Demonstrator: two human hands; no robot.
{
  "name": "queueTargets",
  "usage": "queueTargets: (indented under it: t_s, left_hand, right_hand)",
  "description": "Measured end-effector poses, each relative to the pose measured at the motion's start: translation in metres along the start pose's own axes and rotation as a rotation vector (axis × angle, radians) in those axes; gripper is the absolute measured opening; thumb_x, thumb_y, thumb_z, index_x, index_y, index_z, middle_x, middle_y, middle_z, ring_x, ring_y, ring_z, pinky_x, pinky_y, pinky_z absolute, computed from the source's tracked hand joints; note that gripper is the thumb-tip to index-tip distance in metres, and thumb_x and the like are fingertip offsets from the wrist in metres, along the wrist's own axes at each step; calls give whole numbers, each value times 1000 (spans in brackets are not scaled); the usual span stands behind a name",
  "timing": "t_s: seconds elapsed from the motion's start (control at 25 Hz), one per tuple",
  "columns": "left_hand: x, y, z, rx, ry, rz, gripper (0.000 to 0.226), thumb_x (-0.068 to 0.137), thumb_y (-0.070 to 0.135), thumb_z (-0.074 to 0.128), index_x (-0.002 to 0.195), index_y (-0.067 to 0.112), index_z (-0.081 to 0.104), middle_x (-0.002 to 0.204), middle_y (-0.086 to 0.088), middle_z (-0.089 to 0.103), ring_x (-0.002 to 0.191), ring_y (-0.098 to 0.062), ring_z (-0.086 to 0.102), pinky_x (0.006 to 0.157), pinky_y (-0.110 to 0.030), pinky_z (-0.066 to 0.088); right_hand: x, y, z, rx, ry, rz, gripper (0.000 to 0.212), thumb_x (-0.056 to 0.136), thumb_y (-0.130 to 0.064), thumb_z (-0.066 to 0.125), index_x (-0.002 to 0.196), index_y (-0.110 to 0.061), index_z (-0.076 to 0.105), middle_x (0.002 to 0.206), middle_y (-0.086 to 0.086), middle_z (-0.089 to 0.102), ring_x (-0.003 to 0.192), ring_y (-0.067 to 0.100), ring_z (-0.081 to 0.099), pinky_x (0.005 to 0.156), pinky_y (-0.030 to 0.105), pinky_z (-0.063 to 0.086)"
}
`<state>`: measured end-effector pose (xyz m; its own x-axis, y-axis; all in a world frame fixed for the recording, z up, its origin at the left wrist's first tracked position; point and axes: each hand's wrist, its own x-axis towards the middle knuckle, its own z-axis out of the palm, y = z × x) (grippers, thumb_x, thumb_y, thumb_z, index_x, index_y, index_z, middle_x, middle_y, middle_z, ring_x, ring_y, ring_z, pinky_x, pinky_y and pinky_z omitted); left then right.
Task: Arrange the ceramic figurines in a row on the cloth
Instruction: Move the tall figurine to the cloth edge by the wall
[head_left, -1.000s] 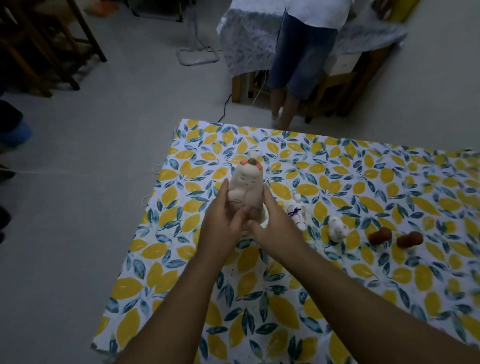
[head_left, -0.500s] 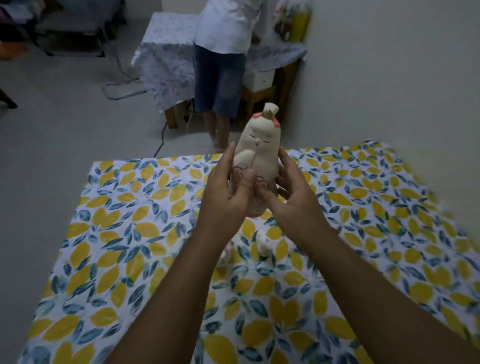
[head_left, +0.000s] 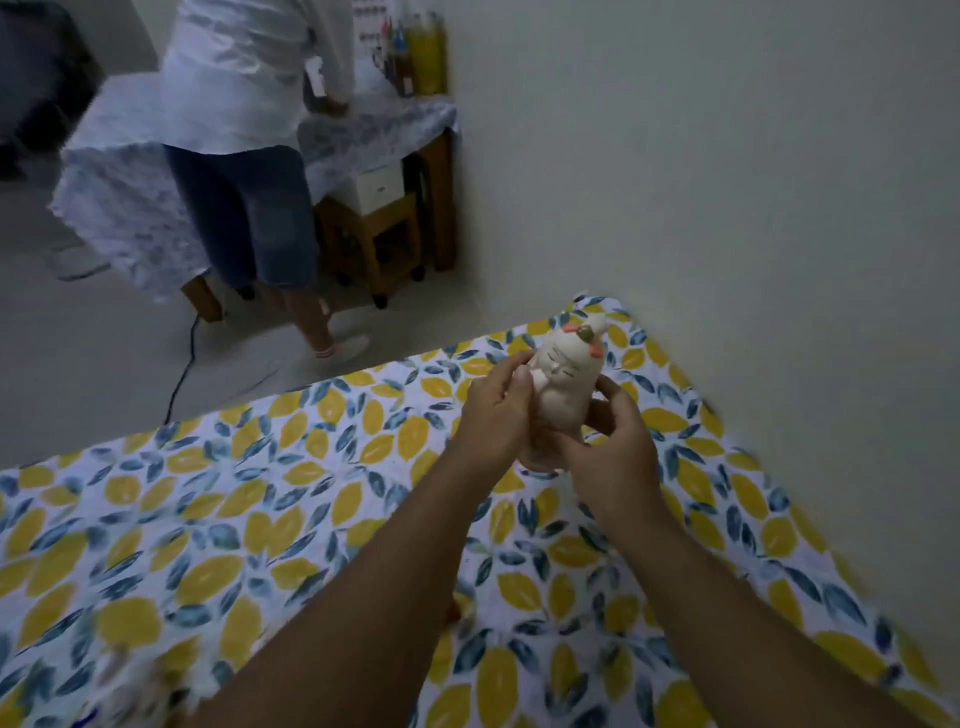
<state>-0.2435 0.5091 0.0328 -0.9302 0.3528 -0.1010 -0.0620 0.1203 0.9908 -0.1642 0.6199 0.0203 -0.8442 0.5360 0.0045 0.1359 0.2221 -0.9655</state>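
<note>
Bystander: a person (head_left: 244, 150) in a white top and denim shorts stands at far left beside a covered table (head_left: 130, 208), well apart from the work.
Cloth: the leaf-print cloth (head_left: 260, 519) lies flat on the floor, its right edge just beside the wall (head_left: 727, 208).
Left hand: the left hand (head_left: 493, 415) is curled around the figurine's left flank, thumb pressed near its cheek, fingers closed in a firm hold.
Figurine: the pale ceramic figurine (head_left: 563, 389), with an orange-and-gold topknot, is held upright and slightly tilted above the far right corner of the cloth; whether its base touches the cloth cannot be told.
Handling: it is likely rigid, smooth, somewhat heavy and breakable; the wide lower body is probably the safest place to take hold, not the small topknot.
Right hand: the right hand (head_left: 613, 452) cups the lower right side and base, fingers wrapped partway, gripping it.
</note>
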Motion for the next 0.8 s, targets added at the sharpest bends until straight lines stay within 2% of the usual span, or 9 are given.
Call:
queueTargets:
  t_s: [0.12,0.2,0.36,0.4,0.48,0.56,0.68,0.8]
  left_hand:
    - [53,-2,48,38,-76,-38,36,107,28,39,138,20,56,136,-3,60,122,-16,58,104,-40,49]
    - [90,-6,75,34,-105,-54,37,106,29,42,139,21,56,138,-2,60,122,-15,58,103,-38,50]
    - [153,-16,114,47,-132,-53,37,106,27,44,140,22,56,136,-4,62,119,-15,61,99,-34,53]
    - [164,-17,121,50,-141,-43,36,106,27,45,139,22,57,135,-4,63,119,-16,62,99,-37,53]
    - [183,-21,132,72,-145,-28,35,105,28,45,137,23,58,131,-3,65,115,-15,63,96,-38,55]
    - [194,-25,139,74,-152,-25,34,105,28,46,136,23,59,127,-1,66,110,-12,65,90,-35,57]
    - [205,-32,143,73,-172,-22,34,105,29,47,136,24,60,126,1,68,104,-5,67,86,-26,58]
    - [208,-39,145,75,-173,-1,34,106,30,45,137,25,59,124,3,68,102,1,67,89,-24,57]
  right_hand:
    - [53,23,-26,20,72,24,60,82,-32,82,135,-27,53,109,-7,69,91,3,66,59,11,51]
    - [90,37,-42,22,102,19,58,82,-33,82,132,-29,53,109,-6,69,93,4,68,59,12,52]
    - [150,63,-59,50,173,4,50,84,-21,81,126,-21,53,108,1,68,95,4,67,58,8,50]
    - [162,70,-60,59,186,8,49,83,-19,82,122,-23,52,109,2,68,95,5,68,60,11,53]
    - [182,86,-60,61,219,2,50,80,-25,83,118,-31,51,110,1,71,96,11,71,70,30,62]
    - [196,103,-61,42,248,7,51,77,-35,81,118,-37,51,111,-1,72,99,15,72,76,45,63]
    - [200,116,-57,25,297,3,57,76,-42,76,127,-33,51,118,-1,69,106,12,69,83,44,61]
    - [199,127,-49,9,331,-46,66,79,-40,75,137,-25,47,127,3,64,119,15,63,91,42,58]
